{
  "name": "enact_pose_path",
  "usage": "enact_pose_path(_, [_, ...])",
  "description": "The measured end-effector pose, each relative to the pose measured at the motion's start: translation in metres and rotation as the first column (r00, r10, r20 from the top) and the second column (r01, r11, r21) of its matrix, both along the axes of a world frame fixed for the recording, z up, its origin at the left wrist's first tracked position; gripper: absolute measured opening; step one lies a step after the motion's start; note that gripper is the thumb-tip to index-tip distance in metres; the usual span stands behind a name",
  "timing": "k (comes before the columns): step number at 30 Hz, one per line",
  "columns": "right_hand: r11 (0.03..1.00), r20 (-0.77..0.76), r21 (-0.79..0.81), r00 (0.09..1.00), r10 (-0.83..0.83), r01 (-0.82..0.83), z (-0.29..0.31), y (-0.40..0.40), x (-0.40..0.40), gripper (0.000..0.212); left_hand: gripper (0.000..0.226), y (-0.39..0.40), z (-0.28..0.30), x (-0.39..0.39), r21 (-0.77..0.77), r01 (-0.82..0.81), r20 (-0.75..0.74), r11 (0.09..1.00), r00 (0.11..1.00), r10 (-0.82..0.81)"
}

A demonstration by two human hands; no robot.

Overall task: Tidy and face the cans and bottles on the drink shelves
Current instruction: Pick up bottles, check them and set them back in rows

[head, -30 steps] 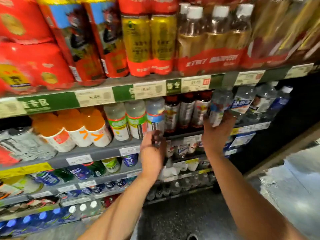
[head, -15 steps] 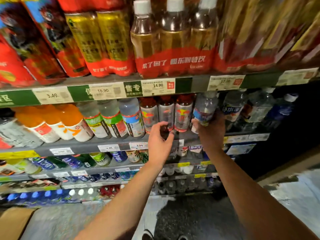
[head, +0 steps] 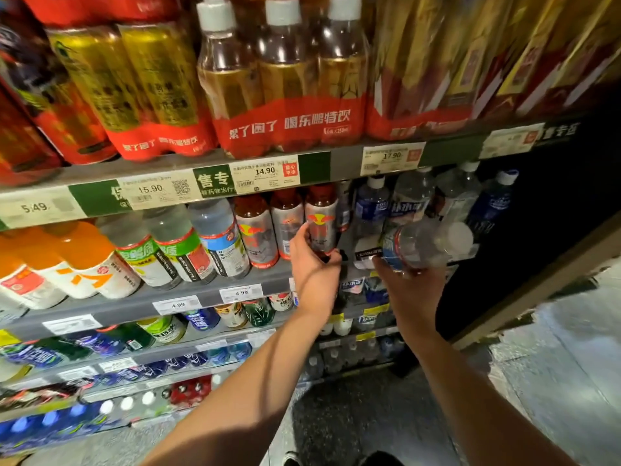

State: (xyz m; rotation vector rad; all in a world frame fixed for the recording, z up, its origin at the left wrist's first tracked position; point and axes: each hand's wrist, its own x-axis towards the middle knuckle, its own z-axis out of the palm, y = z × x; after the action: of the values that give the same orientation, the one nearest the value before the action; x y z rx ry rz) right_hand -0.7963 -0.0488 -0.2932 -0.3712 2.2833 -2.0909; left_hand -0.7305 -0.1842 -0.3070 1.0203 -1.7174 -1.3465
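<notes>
My left hand (head: 314, 264) grips a red-capped bottle with a silver and red label (head: 321, 222), the right-most of three standing on the second shelf (head: 201, 299). My right hand (head: 408, 284) holds a clear water bottle with a blue label (head: 415, 245) tipped on its side, cap pointing right, just off the shelf front. Behind it stand more clear bottles with blue labels (head: 408, 203).
The top shelf (head: 322, 161) carries shrink-wrapped packs of amber bottles (head: 285, 79) and gold cans (head: 134, 85). Left on the second shelf stand orange bottles (head: 80, 260) and green-labelled bottles (head: 161, 250). Lower shelves hold small bottles. A dark end panel (head: 537, 230) and floor lie to the right.
My left hand rose from the shelf edge and took hold of the red-capped bottle. My right hand pulled the water bottle out and tipped it sideways. The view moved closer.
</notes>
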Motion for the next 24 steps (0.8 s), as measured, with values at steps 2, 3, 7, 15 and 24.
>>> enact_pose_path(2, [1.000, 0.002, -0.006, 1.000, 0.027, -0.027, 0.001, 0.005, -0.002, 0.072, 0.076, 0.004, 0.004, -0.003, -0.018, -0.012, 0.023, 1.000, 1.000, 0.012])
enact_pose_path(3, [0.999, 0.004, -0.009, 0.999, 0.036, -0.036, 0.000, 0.008, -0.005, 0.072, 0.076, 0.005, 0.006, -0.005, -0.044, -0.019, 0.043, 0.999, 0.999, 0.021])
enact_pose_path(7, [0.995, 0.056, -0.074, 0.995, 0.077, -0.073, 0.008, 0.016, -0.016, 0.072, 0.068, 0.013, 0.012, -0.019, -0.119, -0.046, 0.072, 0.992, 0.996, 0.055])
enact_pose_path(15, [0.976, 0.163, -0.028, 0.962, 0.217, -0.215, -0.003, 0.045, -0.060, 0.077, 0.071, 0.012, 0.017, -0.048, -0.079, -0.206, 0.143, 0.975, 0.966, 0.216])
enact_pose_path(24, [0.943, 0.136, -0.083, 0.933, 0.332, -0.323, 0.002, 0.048, -0.078, 0.071, 0.056, 0.030, 0.022, -0.059, -0.055, -0.200, 0.135, 0.978, 0.969, 0.206])
